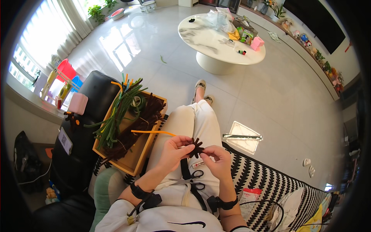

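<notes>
Above my lap, both hands pinch a dark brown fuzzy piece with short looped spokes (196,148), which looks bent from pipe cleaners. My left hand (176,152) grips its left side between thumb and fingers. On the right edge, the thumb and fingertips of my right hand (218,160) are closed. An orange pipe cleaner (150,132) sticks out leftward from behind my left hand; whether it joins the brown piece is hidden. Scissors (198,173) with black handles lie on my lap, just below the hands.
To my left, a wooden box (136,169) holds green pipe cleaners (112,120) and brown pipe cleaners (141,129). A phone (65,140) and a pink box (78,103) rest on the black armrest. Ahead stands a round marble-topped table (193,38). A red-and-white packet (249,201) lies at right.
</notes>
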Tool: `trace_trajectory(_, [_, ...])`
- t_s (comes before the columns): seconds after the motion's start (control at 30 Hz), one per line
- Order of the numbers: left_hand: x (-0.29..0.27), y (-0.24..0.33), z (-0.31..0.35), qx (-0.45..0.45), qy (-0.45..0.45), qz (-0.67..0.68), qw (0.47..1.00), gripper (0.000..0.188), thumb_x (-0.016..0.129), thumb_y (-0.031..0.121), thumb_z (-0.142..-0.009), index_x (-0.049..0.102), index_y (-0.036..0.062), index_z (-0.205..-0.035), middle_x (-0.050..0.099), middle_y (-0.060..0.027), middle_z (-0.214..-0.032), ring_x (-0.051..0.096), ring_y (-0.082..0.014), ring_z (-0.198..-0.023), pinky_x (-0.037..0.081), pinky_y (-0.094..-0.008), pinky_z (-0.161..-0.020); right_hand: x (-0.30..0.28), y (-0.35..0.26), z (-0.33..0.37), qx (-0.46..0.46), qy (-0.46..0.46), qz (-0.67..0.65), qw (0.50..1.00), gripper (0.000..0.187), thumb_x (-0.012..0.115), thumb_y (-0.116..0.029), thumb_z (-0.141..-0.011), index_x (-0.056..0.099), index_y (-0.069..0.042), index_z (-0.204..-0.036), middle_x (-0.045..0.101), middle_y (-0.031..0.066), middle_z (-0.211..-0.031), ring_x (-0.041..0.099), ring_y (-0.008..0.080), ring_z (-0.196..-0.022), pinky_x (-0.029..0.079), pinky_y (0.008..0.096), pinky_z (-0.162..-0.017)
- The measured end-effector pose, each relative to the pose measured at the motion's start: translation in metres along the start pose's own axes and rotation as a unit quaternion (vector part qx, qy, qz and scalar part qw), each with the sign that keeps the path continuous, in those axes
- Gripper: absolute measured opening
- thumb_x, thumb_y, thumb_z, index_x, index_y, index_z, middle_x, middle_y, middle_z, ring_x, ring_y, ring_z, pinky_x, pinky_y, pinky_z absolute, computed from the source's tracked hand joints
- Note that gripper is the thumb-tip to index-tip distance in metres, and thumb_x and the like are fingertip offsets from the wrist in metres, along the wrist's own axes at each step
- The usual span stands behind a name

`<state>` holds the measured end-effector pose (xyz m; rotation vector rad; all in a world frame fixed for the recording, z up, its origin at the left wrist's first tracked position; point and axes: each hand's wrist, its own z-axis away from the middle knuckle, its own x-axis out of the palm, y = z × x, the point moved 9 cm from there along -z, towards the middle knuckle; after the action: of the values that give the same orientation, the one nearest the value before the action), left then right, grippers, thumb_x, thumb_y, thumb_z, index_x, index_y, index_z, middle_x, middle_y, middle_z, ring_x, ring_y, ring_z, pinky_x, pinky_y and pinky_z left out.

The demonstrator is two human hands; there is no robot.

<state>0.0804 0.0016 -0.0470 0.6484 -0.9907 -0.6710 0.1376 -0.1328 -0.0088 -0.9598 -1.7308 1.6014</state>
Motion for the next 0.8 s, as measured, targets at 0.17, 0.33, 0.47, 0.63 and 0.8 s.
trace_trajectory(0.17, [0.004, -0.005, 0.001, -0.019, -0.033, 0.02, 0.999, 0.022, 0.064, 0.002, -0.084, 0.058, 0.002, -0.105, 0.064, -0.004, -0.095, 0.062, -0.0096, -0.082, 0.051, -0.0219, -0.068, -0.005, -0.005, -0.003, -0.015, 0.027, -0.053, 0.998, 0.008, 0.061, 0.011, -0.08, 0.06, 0.005, -0.087, 0.061, 0.0076, -0.082, 0.062, 0.0131, -0.076, 0.05, 0.0226, -0.069])
trace_trajectory(0.33, [0.015, -0.008, 0.002, -0.039, -0.064, 0.077, 0.994, 0.023, 0.063, 0.001, -0.084, 0.058, 0.0011, -0.107, 0.063, -0.0042, -0.097, 0.062, -0.0111, -0.083, 0.052, -0.0236, -0.071, -0.01, -0.001, 0.001, -0.025, 0.071, -0.079, 0.994, 0.01, 0.062, 0.01, -0.079, 0.062, 0.005, -0.089, 0.062, 0.0094, -0.085, 0.061, 0.0144, -0.079, 0.049, 0.0231, -0.071])
trace_trajectory(0.47, [0.007, -0.006, 0.001, 0.007, -0.043, 0.018, 0.999, 0.024, 0.064, -0.003, -0.082, 0.058, -0.0005, -0.106, 0.063, -0.0053, -0.098, 0.062, -0.0119, -0.084, 0.052, -0.0242, -0.074, -0.012, 0.007, 0.001, 0.037, 0.09, -0.137, 0.986, 0.01, 0.063, 0.008, -0.08, 0.062, 0.005, -0.089, 0.061, 0.0079, -0.085, 0.06, 0.0132, -0.08, 0.049, 0.0227, -0.073])
trace_trajectory(0.63, [0.015, 0.001, 0.004, 0.041, -0.069, -0.018, 0.997, 0.024, 0.064, -0.005, -0.081, 0.058, -0.0015, -0.104, 0.063, -0.006, -0.096, 0.062, -0.0112, -0.084, 0.051, -0.0238, -0.075, -0.009, 0.009, 0.001, 0.021, 0.054, -0.132, 0.99, 0.008, 0.064, 0.005, -0.081, 0.061, 0.004, -0.088, 0.062, 0.0062, -0.086, 0.06, 0.0106, -0.078, 0.049, 0.0219, -0.072])
trace_trajectory(0.8, [0.021, 0.005, 0.007, 0.06, -0.079, -0.089, 0.991, 0.023, 0.066, -0.006, -0.078, 0.06, -0.0012, -0.1, 0.064, -0.0059, -0.092, 0.063, -0.0112, -0.081, 0.051, -0.023, -0.074, -0.009, 0.012, 0.003, 0.034, 0.083, -0.135, 0.987, 0.005, 0.064, 0.002, -0.083, 0.061, 0.003, -0.087, 0.063, 0.0037, -0.082, 0.06, 0.0085, -0.074, 0.048, 0.0199, -0.068])
